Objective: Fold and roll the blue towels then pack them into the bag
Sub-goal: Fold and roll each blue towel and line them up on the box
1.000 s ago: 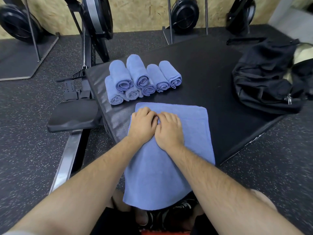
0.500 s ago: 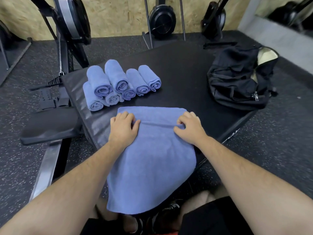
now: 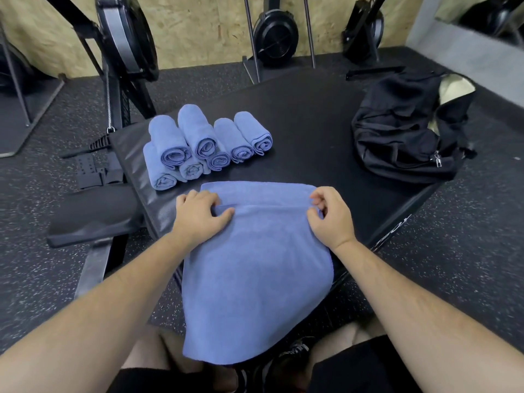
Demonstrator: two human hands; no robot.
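A folded blue towel (image 3: 255, 268) lies on the black padded platform (image 3: 312, 131), and its near end hangs over the edge toward my legs. Its far end is turned over into a low fold. My left hand (image 3: 198, 217) pinches that fold at the towel's left side, thumb against curled fingers. At the right side my right hand (image 3: 329, 214) grips the same fold with curled fingers. Several rolled blue towels (image 3: 204, 146) are stacked on the platform just beyond my left hand. The black bag (image 3: 408, 131) sits at the platform's right corner, with its top open.
A black seat pad (image 3: 93, 217) on a metal rail sticks out left of the platform. Exercise machines (image 3: 124, 41) stand along the wooden back wall. Speckled rubber floor surrounds the platform.
My hands have slid apart from the middle of the towel's far end to its left and right sides, and the fold there has grown. The camera has swung to the right.
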